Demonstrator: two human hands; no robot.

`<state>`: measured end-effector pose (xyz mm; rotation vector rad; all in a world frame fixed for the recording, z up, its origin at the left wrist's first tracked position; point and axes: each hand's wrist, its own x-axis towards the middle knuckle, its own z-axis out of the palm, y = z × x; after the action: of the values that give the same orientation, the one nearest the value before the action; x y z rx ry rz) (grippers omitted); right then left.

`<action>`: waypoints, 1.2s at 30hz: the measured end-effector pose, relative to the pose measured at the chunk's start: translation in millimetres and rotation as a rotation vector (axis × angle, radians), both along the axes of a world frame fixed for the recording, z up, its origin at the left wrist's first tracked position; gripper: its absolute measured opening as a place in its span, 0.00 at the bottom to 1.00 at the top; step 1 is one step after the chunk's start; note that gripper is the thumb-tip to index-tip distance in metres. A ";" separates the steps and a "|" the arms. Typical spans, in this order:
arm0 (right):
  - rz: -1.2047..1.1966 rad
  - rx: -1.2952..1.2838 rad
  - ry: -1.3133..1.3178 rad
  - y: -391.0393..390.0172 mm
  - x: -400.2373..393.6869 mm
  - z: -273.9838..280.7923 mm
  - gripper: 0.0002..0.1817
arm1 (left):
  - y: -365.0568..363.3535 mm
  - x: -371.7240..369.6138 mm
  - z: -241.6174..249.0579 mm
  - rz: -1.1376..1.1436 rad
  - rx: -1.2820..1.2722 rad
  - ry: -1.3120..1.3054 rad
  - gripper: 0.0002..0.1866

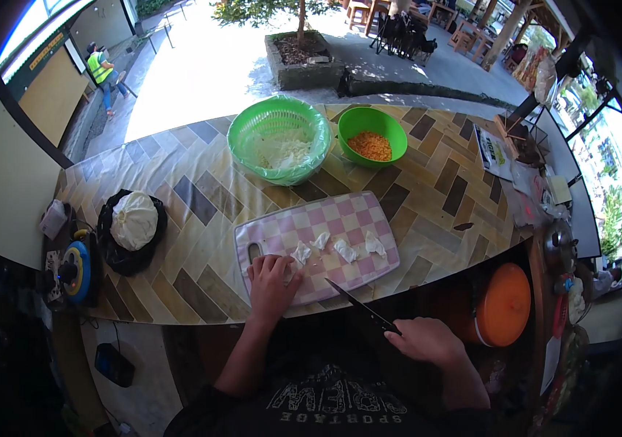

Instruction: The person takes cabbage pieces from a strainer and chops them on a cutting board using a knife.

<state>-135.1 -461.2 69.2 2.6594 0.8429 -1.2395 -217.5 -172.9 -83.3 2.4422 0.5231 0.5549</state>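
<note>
Dotting one board point(358, 211), four loose pieces point(345, 250)

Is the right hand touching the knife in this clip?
Touching. The head view shows the right hand wrapped around the handle end of the knife, with the blade reaching out over the checkered cutting board.

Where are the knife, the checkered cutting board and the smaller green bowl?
Knife point(357, 301): head view, on the blade.
Checkered cutting board point(325, 218): head view, bare far part.
Smaller green bowl point(373, 119): head view, inner far wall.
</note>
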 end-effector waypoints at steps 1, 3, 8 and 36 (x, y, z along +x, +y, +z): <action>-0.062 0.007 -0.017 -12.9 -0.9 10.0 0.22 | 0.6 0.7 2.1 -0.055 -0.009 -0.016 0.16; -0.183 0.021 -0.045 -32.9 -4.3 23.4 0.22 | 3.6 -1.5 3.1 -0.164 -0.025 -0.042 0.19; -0.387 0.248 -0.075 -29.3 -7.8 8.0 0.21 | 31.9 2.3 -1.8 -0.210 -0.054 -0.127 0.16; -0.909 0.846 -0.126 26.7 -11.4 -91.0 0.18 | -32.4 92.9 9.7 -0.470 0.194 0.270 0.47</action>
<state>-146.5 -434.5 -21.8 4.0150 0.0526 -0.8710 -124.7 -205.3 -73.6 2.7168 -0.0155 0.0817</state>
